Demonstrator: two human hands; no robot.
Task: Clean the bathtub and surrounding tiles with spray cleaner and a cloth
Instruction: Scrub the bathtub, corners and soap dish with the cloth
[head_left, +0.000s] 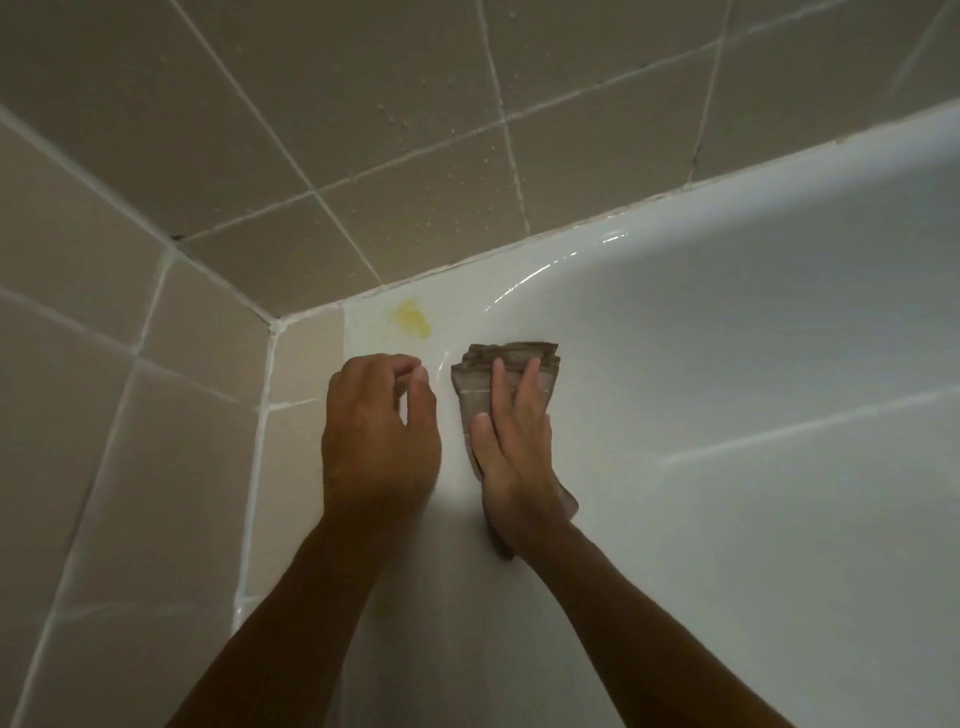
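Brown and folded, the damp-looking cleaning cloth (506, 400) lies flat on the glossy white bathtub (727, 389) wall, just right of the tub's far-left corner. We press it there with our right hand (511, 436), fingers straight and spread over the fabric, thumb laid along its left edge. Our left hand (376, 431) hovers just beside the cloth on its left, fingers loosely curled, holding nothing. A small yellow stain (413, 318) sits on the tub rim, just beyond both hands. Beige square wall tiles (363, 130) with white grout meet at the corner, speckled with droplets.
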